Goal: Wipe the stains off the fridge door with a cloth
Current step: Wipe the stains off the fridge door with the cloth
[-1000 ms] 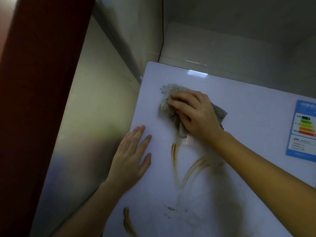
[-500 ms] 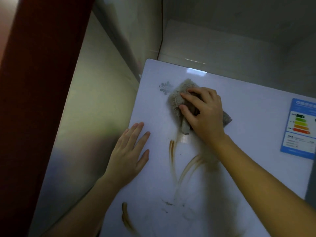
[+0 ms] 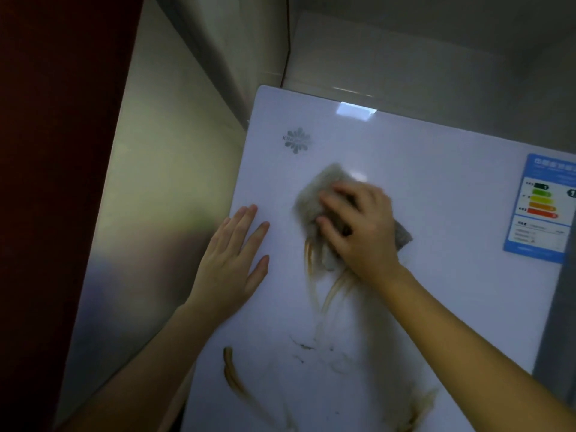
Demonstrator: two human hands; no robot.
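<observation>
Glossy white fridge door [image 3: 436, 188], streaked brown; left hand [image 3: 232, 263] spread flat, right hand [image 3: 363, 232] grips fuzzy grey cloth [image 3: 314, 194].

Fridge door [image 3: 436, 188]: smooth, glossy white, reflects light. Cloth [image 3: 313, 194] on door: grey, fuzzy, rough pile. Panel [image 3: 162, 213] left of door: brushed metal, dull sheen.

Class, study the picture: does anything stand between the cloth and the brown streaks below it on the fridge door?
Nothing visible. The cloth, under the right hand, touches the streaks at their top; the left hand lies aside.
</observation>
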